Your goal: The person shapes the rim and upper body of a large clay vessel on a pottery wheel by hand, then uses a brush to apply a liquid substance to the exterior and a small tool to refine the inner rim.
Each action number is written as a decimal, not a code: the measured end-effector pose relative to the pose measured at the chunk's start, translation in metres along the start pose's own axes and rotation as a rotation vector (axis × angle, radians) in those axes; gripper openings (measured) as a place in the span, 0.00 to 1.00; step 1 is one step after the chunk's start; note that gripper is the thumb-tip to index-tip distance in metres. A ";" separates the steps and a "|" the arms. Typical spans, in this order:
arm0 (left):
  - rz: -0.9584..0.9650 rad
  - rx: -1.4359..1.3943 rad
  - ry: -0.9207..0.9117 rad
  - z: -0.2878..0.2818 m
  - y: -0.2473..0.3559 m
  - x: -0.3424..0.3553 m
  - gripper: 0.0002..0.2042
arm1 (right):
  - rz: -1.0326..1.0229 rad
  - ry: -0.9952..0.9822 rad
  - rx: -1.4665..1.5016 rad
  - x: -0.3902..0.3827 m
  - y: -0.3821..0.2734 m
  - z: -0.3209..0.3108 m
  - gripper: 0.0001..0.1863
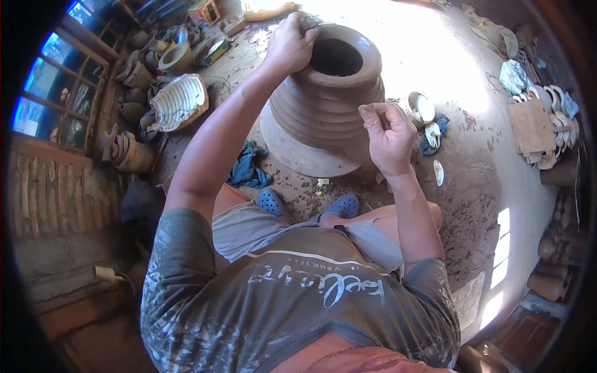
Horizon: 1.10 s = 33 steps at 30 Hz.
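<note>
A large ridged clay pot (323, 115) with a wide flat rim and a dark round mouth stands upright on a round, clay-covered wheel plate (317, 165) in front of me. My left hand (292, 46) reaches to the far left of the rim, its fingers curled closed over the edge; their tips are partly hidden. Close by the pot's right side, my right hand (392, 138) is raised with thumb and fingers pinched together. Whatever it may hold is too small to make out.
Right of the pot sit a small bowl (421, 107) and a dark blue cloth (429, 146). A teal rag (250, 165) lies left of the wheel plate. Several pots and a ribbed white piece (179, 102) crowd the left wall. My feet wear blue clogs (272, 203) near the plate.
</note>
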<state>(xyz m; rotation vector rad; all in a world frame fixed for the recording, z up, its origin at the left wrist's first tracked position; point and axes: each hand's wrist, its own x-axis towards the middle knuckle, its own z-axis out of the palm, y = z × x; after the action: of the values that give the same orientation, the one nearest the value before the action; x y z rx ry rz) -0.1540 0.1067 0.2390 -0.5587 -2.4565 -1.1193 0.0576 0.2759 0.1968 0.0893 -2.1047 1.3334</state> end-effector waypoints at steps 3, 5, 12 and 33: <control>-0.041 0.006 -0.020 -0.002 0.002 0.000 0.20 | -0.266 0.013 -0.129 0.011 -0.011 0.012 0.06; -0.103 -0.106 -0.064 -0.001 0.010 -0.006 0.19 | -0.344 0.001 -0.173 0.017 -0.019 0.019 0.07; -0.003 -0.137 -0.127 -0.002 0.004 -0.001 0.16 | -0.716 -0.050 -0.454 0.045 -0.030 0.046 0.08; 0.393 -0.287 -0.272 -0.005 -0.012 0.022 0.15 | -0.776 -0.078 -0.368 0.077 0.025 -0.015 0.11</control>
<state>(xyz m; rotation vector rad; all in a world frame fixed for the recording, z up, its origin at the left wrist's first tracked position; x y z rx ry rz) -0.1775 0.1000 0.2455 -1.2936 -2.2603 -1.2979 -0.0056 0.3211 0.2231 0.7253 -2.0144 0.4855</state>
